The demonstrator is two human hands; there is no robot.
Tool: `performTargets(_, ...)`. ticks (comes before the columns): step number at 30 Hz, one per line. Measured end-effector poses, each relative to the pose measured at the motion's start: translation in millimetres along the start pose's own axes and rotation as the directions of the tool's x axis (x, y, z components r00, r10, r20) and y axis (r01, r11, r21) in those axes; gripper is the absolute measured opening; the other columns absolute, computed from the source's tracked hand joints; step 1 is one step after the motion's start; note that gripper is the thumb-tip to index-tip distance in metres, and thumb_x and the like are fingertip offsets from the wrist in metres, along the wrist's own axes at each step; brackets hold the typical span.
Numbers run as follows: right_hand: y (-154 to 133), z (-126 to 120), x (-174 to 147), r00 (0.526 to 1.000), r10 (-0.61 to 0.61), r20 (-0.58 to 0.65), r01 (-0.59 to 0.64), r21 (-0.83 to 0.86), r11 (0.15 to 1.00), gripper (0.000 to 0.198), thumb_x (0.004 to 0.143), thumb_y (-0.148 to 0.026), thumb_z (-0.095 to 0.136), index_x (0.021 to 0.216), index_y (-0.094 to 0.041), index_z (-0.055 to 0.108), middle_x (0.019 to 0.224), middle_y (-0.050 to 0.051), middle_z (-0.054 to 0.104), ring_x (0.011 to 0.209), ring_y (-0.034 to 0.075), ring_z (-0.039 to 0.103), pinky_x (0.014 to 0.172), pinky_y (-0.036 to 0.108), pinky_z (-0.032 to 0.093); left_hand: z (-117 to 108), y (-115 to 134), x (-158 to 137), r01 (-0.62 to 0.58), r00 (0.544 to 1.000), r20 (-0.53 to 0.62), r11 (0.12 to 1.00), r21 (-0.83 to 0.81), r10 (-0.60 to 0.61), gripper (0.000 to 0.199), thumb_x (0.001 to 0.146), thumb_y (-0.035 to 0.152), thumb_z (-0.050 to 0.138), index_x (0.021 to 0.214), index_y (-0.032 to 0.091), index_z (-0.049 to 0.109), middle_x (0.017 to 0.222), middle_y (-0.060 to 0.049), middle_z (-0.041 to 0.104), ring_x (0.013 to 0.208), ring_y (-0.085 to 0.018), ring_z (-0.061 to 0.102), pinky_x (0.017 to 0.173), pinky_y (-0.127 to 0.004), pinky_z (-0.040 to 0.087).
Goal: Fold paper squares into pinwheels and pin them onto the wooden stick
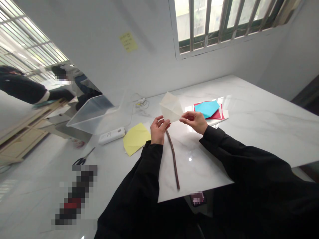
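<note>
Between my two hands is a sheet of pale, off-white paper point(171, 108) with crease lines, raised above the table. My left hand point(158, 130) pinches its lower left edge with thumb and fingers. At the lower right corner, my right hand point(195, 121) grips it between thumb and fingertips. Below, a thin brown stick point(173, 159) lies on the white marbled table point(254, 126), its top end near my left hand. Left of that hand lies a yellow sheet of paper point(136, 137). Beyond my right hand are a blue sheet of paper point(207, 109) and red paper point(217, 115), stacked.
To the left are a white oblong device point(112, 135), a clear plastic bin point(92, 116) and black-handled scissors point(82, 160). A cable with a small white plug point(141, 101) lies by the wall. A yellow note point(128, 41) sticks there. Other people point(22, 84) are at far left.
</note>
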State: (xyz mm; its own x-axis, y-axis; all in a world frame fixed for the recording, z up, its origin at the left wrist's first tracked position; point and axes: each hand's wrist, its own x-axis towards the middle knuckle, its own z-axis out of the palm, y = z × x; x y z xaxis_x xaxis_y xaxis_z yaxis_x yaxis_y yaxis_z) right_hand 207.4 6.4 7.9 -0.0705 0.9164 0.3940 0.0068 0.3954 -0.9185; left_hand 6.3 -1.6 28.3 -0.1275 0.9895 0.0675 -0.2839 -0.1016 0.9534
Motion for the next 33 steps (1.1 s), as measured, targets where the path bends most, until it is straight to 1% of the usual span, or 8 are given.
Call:
performTargets(3, -2, 0, -1, 1.0, 0.0, 0.006, 0.0, -0.003, 1.0, 0.045, 0.075, -0.062, 0.085, 0.085, -0.018, 0.075, 0.077, 0.006, 0.075, 0.066, 0.019, 0.069, 0.067, 0.035, 0.06, 0, 0, 0, -0.003, 1.0, -0.008, 1.0, -0.002, 0.003, 0.059, 0.055, 0.038, 0.097, 0.101, 0.019, 0.064, 0.087, 0.0, 0.071, 0.074, -0.012, 0.071, 0.08, -0.03, 0.059)
performTargets(6, -4, 2, -1, 1.0, 0.021, -0.022, -0.02, 0.012, 1.0, 0.047, 0.075, -0.062, 0.085, 0.087, -0.018, 0.075, 0.075, 0.007, 0.075, 0.066, 0.02, 0.07, 0.066, 0.036, 0.06, 0, 0, -1, -0.004, 1.0, -0.012, 1.0, 0.009, 0.004, 0.056, 0.055, 0.04, 0.097, 0.095, 0.019, 0.065, 0.085, 0.0, 0.072, 0.073, -0.013, 0.072, 0.08, -0.03, 0.059)
performTargets(11, -7, 7, -1, 0.998, 0.038, -0.049, -0.033, 0.112, 0.993, 0.046, 0.073, -0.059, 0.086, 0.088, -0.018, 0.07, 0.076, 0.006, 0.075, 0.072, 0.021, 0.074, 0.067, 0.034, 0.059, 1, 1, -3, -0.011, 1.0, -0.014, 0.999, 0.039, 0.012, 0.055, 0.054, 0.043, 0.098, 0.09, 0.019, 0.066, 0.081, -0.001, 0.074, 0.072, -0.014, 0.073, 0.081, -0.031, 0.06)
performTargets(16, -9, 8, 0, 0.998, 0.045, -0.051, -0.035, 0.19, 0.981, 0.046, 0.071, -0.054, 0.088, 0.093, -0.02, 0.065, 0.073, 0.001, 0.072, 0.069, 0.018, 0.071, 0.067, 0.032, 0.057, 2, 1, -3, -0.03, 0.999, -0.022, 0.998, 0.063, 0.031, 0.056, 0.053, 0.046, 0.098, 0.089, 0.018, 0.067, 0.08, -0.002, 0.075, 0.07, -0.015, 0.073, 0.079, -0.031, 0.061)
performTargets(24, -10, 7, 0, 0.995, 0.074, -0.069, -0.062, 0.16, 0.985, 0.057, 0.068, -0.058, 0.089, 0.101, -0.021, 0.06, 0.071, 0.0, 0.071, 0.066, 0.017, 0.066, 0.066, 0.032, 0.054, 1, 0, -3, -0.04, 0.999, -0.021, 0.995, 0.095, 0.042, 0.055, 0.054, 0.047, 0.098, 0.088, 0.016, 0.069, 0.078, -0.005, 0.077, 0.069, -0.017, 0.074, 0.076, -0.032, 0.062)
performTargets(30, -2, 5, 2, 0.994, 0.088, -0.06, -0.077, 0.154, 0.985, 0.067, 0.067, -0.055, 0.091, 0.116, -0.02, 0.061, 0.072, -0.002, 0.069, 0.065, 0.016, 0.064, 0.063, 0.03, 0.052, 1, 0, -4, -0.004, 0.999, -0.034, 0.997, 0.081, 0.007, 0.055, 0.053, 0.045, 0.099, 0.087, 0.015, 0.069, 0.078, -0.005, 0.077, 0.067, -0.017, 0.074, 0.076, -0.033, 0.062)
performTargets(31, 0, 4, 2, 0.994, 0.09, -0.055, -0.081, 0.151, 0.985, 0.068, 0.067, -0.055, 0.091, 0.117, -0.02, 0.062, 0.071, -0.002, 0.069, 0.064, 0.016, 0.063, 0.062, 0.03, 0.052, 1, 0, -4, 0.001, 0.999, -0.032, 0.996, 0.086, 0.002, 0.054, 0.053, 0.045, 0.099, 0.087, 0.015, 0.069, 0.077, -0.005, 0.077, 0.067, -0.017, 0.074, 0.076, -0.033, 0.062)
performTargets(33, 0, 4, 3, 0.995, 0.096, -0.039, -0.089, 0.141, 0.986, 0.063, 0.066, -0.059, 0.09, 0.108, -0.019, 0.066, 0.071, -0.001, 0.069, 0.063, 0.016, 0.062, 0.061, 0.031, 0.053, 1, 0, -5, 0.009, 1.0, -0.023, 0.995, 0.099, -0.007, 0.054, 0.054, 0.045, 0.099, 0.087, 0.015, 0.07, 0.077, -0.005, 0.076, 0.067, -0.016, 0.074, 0.076, -0.032, 0.061)
